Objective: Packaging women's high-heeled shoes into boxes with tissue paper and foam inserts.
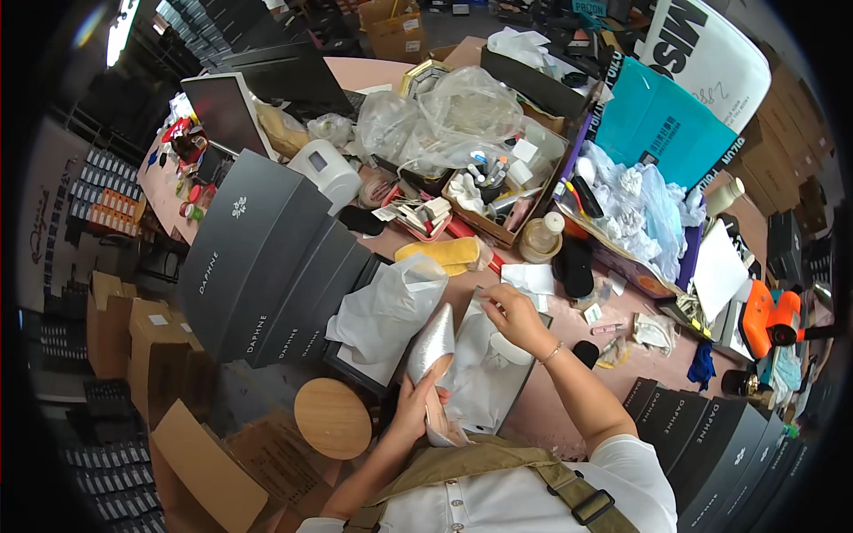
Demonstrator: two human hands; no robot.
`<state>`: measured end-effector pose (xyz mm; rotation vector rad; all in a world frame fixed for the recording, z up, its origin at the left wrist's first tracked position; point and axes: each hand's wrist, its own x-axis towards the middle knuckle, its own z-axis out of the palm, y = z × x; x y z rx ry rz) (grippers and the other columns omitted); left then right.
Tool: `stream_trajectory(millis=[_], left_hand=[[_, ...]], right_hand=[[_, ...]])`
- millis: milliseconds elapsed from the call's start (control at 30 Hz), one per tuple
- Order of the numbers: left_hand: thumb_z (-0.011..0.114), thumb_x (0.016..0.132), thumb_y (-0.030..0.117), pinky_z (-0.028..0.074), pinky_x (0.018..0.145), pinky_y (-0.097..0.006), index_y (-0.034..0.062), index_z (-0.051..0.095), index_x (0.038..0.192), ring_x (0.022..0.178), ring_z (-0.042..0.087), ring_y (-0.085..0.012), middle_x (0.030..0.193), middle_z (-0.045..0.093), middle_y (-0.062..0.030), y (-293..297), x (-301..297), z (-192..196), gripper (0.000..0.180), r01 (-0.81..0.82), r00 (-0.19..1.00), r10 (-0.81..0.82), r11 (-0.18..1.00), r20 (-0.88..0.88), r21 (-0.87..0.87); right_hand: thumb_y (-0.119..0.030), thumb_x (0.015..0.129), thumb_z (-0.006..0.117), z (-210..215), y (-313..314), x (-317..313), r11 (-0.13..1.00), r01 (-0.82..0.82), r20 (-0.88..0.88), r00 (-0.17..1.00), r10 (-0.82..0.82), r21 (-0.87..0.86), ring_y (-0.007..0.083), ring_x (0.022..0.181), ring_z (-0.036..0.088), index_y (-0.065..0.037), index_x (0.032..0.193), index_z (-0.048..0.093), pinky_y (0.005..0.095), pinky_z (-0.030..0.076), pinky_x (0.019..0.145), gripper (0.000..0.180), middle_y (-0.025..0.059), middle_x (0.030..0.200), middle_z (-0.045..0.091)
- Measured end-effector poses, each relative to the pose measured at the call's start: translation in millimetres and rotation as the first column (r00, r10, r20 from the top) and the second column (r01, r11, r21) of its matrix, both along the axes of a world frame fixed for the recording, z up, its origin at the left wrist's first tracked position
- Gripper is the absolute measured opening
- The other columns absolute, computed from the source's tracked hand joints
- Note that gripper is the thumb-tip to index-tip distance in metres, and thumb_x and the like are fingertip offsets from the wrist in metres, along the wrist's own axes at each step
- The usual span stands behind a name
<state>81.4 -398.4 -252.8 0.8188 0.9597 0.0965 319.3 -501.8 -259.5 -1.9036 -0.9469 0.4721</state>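
Holding a silver pointed-toe shoe (433,342) around its middle, the left hand (414,406) has its fingers curled about the shoe's sides, with the toe end reaching out beyond the grip on the far side and the heel end lying on the near side. The shoe's long axis runs roughly near to far, the toe pointing away from the body. White tissue paper (475,395) lies just right of the shoe, in a shoebox (518,404) whose long side runs much the same way. The right hand (522,322) is over the far end of that box, to the far right of the shoe and apart from it; the left hand is the nearer one. Its thumb and forefinger are bent close together, but whether they pinch anything I cannot tell.
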Motion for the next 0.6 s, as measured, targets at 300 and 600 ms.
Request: stream_trajectory(millis=[300, 600], left_hand=[[0.055, 0.094, 0.021, 0.053, 0.060, -0.027, 0.0077, 0.029, 0.135, 0.073, 0.060, -0.0135, 0.109, 0.055, -0.0092, 5, 12, -34, 0.050, 0.186, 0.983, -0.185, 0.976, 0.013, -0.118], [0.055, 0.092, 0.011, 0.051, 0.067, -0.029, 0.0062, 0.024, 0.142, 0.074, 0.059, -0.0148, 0.101, 0.056, -0.0088, 42, 20, -45, 0.058, 0.387, 0.899, -0.363, 0.920, 0.246, -0.057]], right_hand=[[-0.008, 0.083, 0.061, 7, 100, 67, 0.995, 0.037, 0.073, 0.996, -0.044, 0.089, 0.0317, 0.078, 0.063, 0.001, 0.098, 0.065, 0.0369, 0.050, 0.069, 0.018, 0.0177, 0.090, 0.063], [-0.017, 0.085, 0.053, -33, 271, 130, 0.911, 0.019, 0.504, 0.838, 0.210, -0.411, 0.0341, 0.083, 0.065, -0.010, 0.104, 0.065, 0.0446, 0.052, 0.070, 0.024, 0.0149, 0.094, 0.063]])
